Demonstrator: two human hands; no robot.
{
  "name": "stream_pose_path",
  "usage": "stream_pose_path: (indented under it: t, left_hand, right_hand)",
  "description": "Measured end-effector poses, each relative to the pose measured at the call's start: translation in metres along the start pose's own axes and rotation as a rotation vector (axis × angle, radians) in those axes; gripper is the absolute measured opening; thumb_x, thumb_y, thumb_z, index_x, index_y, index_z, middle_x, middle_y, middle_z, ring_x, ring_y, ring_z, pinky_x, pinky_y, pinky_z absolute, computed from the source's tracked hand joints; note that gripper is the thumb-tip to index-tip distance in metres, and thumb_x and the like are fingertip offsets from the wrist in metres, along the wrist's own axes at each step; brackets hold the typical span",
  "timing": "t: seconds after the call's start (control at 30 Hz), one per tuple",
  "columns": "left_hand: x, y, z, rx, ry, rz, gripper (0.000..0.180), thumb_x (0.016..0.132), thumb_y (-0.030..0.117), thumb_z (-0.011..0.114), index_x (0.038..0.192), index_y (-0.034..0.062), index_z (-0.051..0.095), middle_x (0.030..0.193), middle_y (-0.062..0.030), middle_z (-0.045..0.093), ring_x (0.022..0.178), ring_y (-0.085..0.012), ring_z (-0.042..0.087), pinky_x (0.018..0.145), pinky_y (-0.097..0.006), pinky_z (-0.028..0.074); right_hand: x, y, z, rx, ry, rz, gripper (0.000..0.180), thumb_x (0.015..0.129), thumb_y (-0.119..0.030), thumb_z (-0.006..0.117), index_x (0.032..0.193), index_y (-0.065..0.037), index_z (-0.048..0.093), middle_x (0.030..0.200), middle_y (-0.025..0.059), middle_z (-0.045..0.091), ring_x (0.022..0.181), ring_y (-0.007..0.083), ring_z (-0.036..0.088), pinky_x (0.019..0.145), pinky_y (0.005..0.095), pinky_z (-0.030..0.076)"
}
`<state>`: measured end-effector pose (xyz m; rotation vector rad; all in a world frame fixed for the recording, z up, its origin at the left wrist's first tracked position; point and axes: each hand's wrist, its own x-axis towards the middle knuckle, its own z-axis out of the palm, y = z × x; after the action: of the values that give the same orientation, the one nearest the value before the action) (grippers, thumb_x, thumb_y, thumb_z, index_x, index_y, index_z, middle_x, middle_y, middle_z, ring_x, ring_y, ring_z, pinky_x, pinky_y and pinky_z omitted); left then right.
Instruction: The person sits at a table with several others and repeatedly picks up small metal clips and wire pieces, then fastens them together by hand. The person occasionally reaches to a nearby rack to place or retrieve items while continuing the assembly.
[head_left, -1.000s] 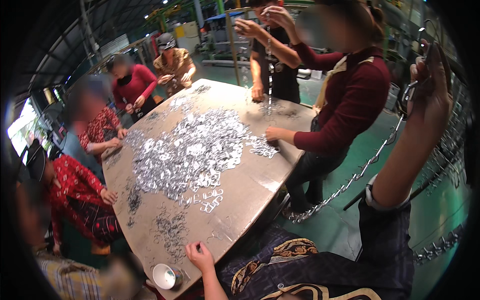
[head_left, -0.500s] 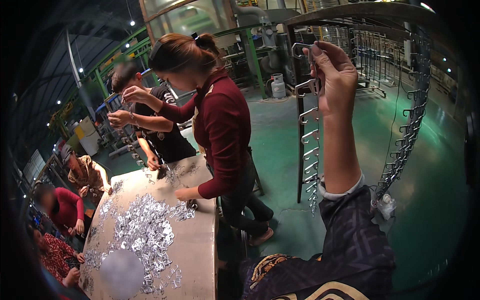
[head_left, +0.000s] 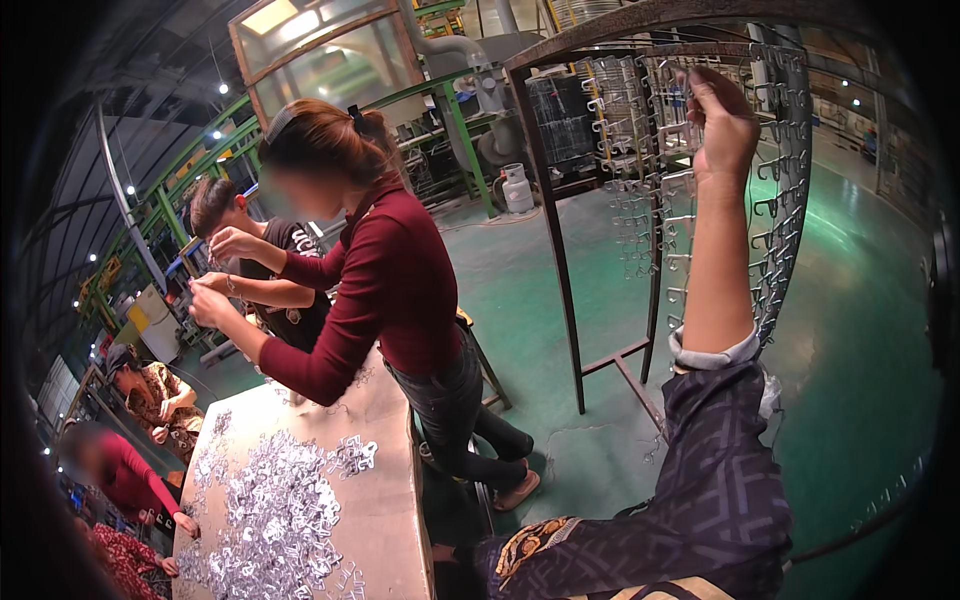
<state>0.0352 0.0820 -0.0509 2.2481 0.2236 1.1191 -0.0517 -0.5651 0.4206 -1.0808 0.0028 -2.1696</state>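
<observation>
My right hand [head_left: 728, 125] is raised at the right, just below the top bar of a dark metal rack. Its thumb and fingers are pinched together at the upper part of a hanging chain of metal hooks [head_left: 677, 215]. The chain drops behind and beside my forearm, which covers part of it. Exactly where the fingertips meet the chain is blurred. My left hand does not show.
The dark rack [head_left: 545, 170] carries more hook chains [head_left: 785, 210]. Loose metal hooks [head_left: 280, 510] are heaped on a table [head_left: 395, 500]. A co-worker in a maroon top [head_left: 400, 270] stands close by; several others surround the table. A gas cylinder [head_left: 516, 190] stands behind.
My right hand has moved right, toward the rack, with the chain. The view has turned, showing more of the rack. The maroon-topped co-worker's lower hand has lifted from the table.
</observation>
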Motion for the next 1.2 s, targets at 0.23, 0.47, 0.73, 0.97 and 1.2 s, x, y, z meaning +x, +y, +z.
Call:
stream_pose_path:
  t: [0.23,0.47,0.73,0.97,1.2]
  left_hand:
    - [0.0,0.0,-0.002,-0.016,0.005,0.016,0.019,0.081,0.013,0.063,0.09,-0.0034,0.064,0.1,-0.0274,0.06,0.097,-0.0447,0.055,0.087,-0.051,0.045]
    - [-0.001,-0.003,0.003,-0.047,-0.002,0.028,0.02,0.081,0.014,0.064,0.092,-0.0035,0.063,0.101,-0.0273,0.06,0.097,-0.0443,0.055,0.087,-0.05,0.045]
    - [-0.01,-0.027,0.008,-0.048,0.027,0.03,0.022,0.081,0.014,0.065,0.095,-0.0037,0.063,0.102,-0.0271,0.059,0.097,-0.0438,0.055,0.087,-0.05,0.046]
    - [-0.01,-0.031,0.014,-0.051,0.04,0.042,0.025,0.081,0.015,0.065,0.097,-0.0038,0.062,0.103,-0.027,0.059,0.098,-0.0434,0.055,0.088,-0.05,0.046]
    - [-0.006,-0.038,0.016,0.027,-0.072,0.062,0.027,0.082,0.015,0.066,0.099,-0.0039,0.061,0.104,-0.0269,0.059,0.098,-0.0429,0.055,0.088,-0.049,0.046]
  right_hand:
    - [0.063,-0.01,-0.023,-0.039,0.037,-0.094,0.016,0.084,-0.009,0.073,0.099,-0.005,0.068,0.09,0.0059,0.073,0.064,0.0037,0.056,0.058,0.0156,0.043]
    - [0.145,-0.011,-0.06,-0.041,0.065,-0.113,0.014,0.084,-0.008,0.072,0.097,-0.006,0.069,0.089,0.005,0.073,0.065,0.006,0.058,0.057,0.0184,0.047]
    - [0.197,0.009,-0.071,-0.116,0.1,-0.022,0.011,0.084,-0.009,0.073,0.095,-0.007,0.07,0.086,0.0046,0.072,0.062,0.0087,0.061,0.055,0.0221,0.049]
    - [0.167,-0.008,-0.059,-0.126,0.139,0.099,0.011,0.084,-0.005,0.072,0.094,-0.007,0.069,0.085,0.0062,0.074,0.063,0.0057,0.06,0.057,0.0185,0.046]
    - [0.2,0.002,-0.089,-0.245,0.007,0.074,0.016,0.083,-0.004,0.073,0.099,-0.005,0.069,0.09,0.0082,0.073,0.067,0.0114,0.065,0.058,0.0212,0.052]
